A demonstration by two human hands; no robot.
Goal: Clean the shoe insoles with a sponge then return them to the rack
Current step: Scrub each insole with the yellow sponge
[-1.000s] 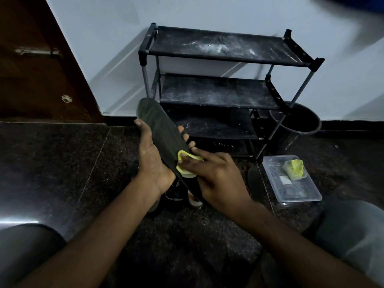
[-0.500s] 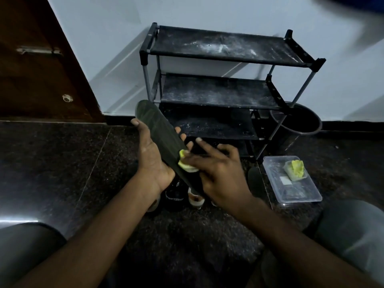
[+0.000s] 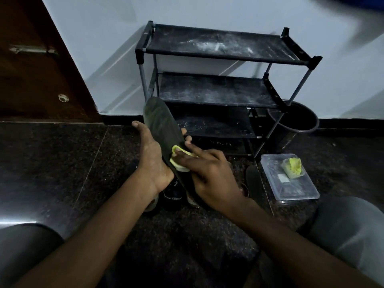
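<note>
My left hand (image 3: 151,156) holds a dark insole (image 3: 161,123) from beneath, tilted with its toe end pointing up toward the rack. My right hand (image 3: 209,175) presses a yellow-green sponge (image 3: 179,157) against the insole's lower middle. A second dark insole (image 3: 252,179) lies on the floor to the right of my hands. The black shoe rack (image 3: 218,88) stands against the wall behind, with dusty bare shelves. Dark shoes (image 3: 172,194) sit on the floor under my hands, mostly hidden.
A clear plastic box (image 3: 291,190) with another yellow-green sponge (image 3: 293,166) in it lies on the floor at the right. A dark round bucket (image 3: 299,121) stands beside the rack. A brown door (image 3: 35,65) is at the left. My knees frame the bottom corners.
My right hand with the sponge slid slightly up and back along the insole's lower middle. The left hand keeps its hold, with the insole barely shifted.
</note>
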